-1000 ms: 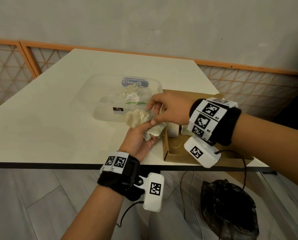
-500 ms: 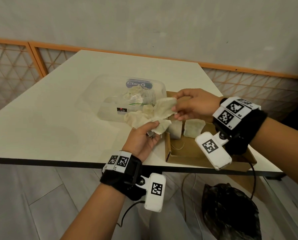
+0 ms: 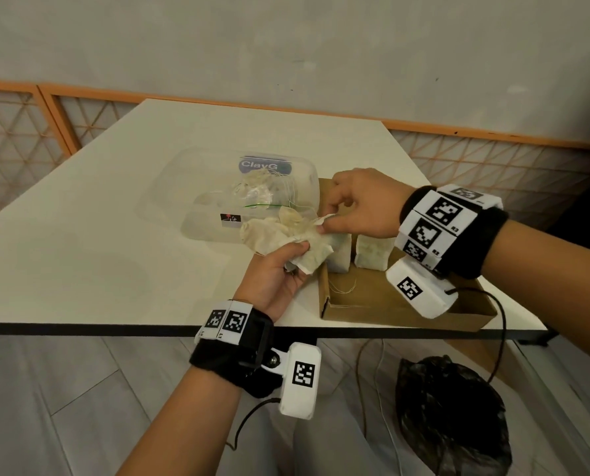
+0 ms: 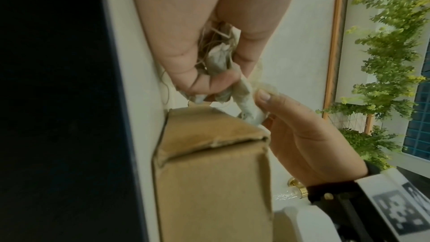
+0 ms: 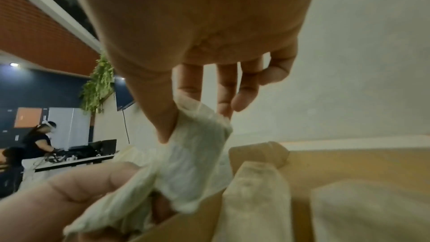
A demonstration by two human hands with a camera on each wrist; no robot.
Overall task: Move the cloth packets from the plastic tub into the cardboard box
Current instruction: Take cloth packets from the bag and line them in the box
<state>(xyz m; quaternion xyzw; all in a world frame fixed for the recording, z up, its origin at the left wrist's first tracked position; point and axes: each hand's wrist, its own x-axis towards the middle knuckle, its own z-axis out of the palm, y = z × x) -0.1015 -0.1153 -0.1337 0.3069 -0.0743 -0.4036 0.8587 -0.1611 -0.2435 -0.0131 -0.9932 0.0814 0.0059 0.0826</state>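
Separating: both hands work a clump of cloth packets (image 3: 279,235) held in the air between the plastic tub (image 3: 197,187) and the cardboard box (image 3: 403,307), above the bench (image 3: 91,242).
Left hand: the left hand (image 3: 273,280) is curled round the lower part of the clump, thumb on top, acting as an anchor; the left wrist view shows loose threads bunched inside its palm, which probably explains why the packets cling together.
Right hand: the right hand (image 3: 362,204) pinches the upper edge of one packet (image 5: 195,155) between thumb and forefinger, its other fingers free, likely to peel that single packet off the rest.
Why here: the clump sits just over the box's near-left corner, so a freed packet has only a short way to go.
Box: two packets (image 3: 372,250) stand upright side by side against the far wall, which looks like a row being built; a loose thread lies on the box floor.
Tub: more packets and tangled thread (image 3: 262,190) remain inside, so the task seems well short of done.
Risk: my guess is the threads may drag a second packet along, or pull those in the left hand loose.
Below: a black bag (image 3: 451,413) lies on the floor under the bench edge.
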